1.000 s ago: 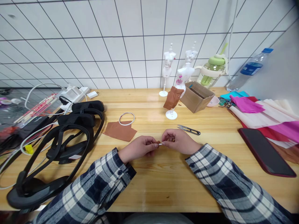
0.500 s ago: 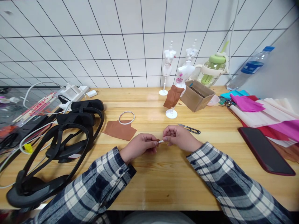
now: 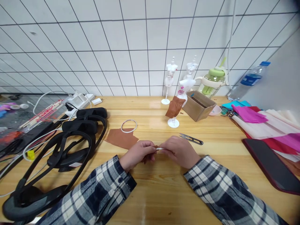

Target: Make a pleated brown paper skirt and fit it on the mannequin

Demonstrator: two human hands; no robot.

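Observation:
My left hand (image 3: pixel 140 153) is pinched on a small piece of brown cloth (image 3: pixel 156 146), most of it hidden by the fingers. From there a thin white strip (image 3: pixel 159 148) runs across to my right hand (image 3: pixel 180 150), whose fingertips close on its other end. The hands almost meet, just over the wooden table. Behind my left hand a flat brown cloth piece (image 3: pixel 120 138) lies with a silvery ring (image 3: pixel 128 126) partly on it. Black thread snips (image 3: pixel 192 139) rest just beyond my right hand.
Black headsets (image 3: pixel 77 134) and cables fill the left side. Farther back stand white mannequins (image 3: pixel 186 84), one with brown cloth (image 3: pixel 174 106), a cardboard box (image 3: pixel 198 105) and a green-lidded cup (image 3: pixel 213 78). Coloured cloths (image 3: pixel 264 120) and a phone (image 3: pixel 273 165) lie right.
The view has tilted up, so things sit lower in the picture. My right hand has turned over more, its back now showing, and moved closer to my left hand along the white strip.

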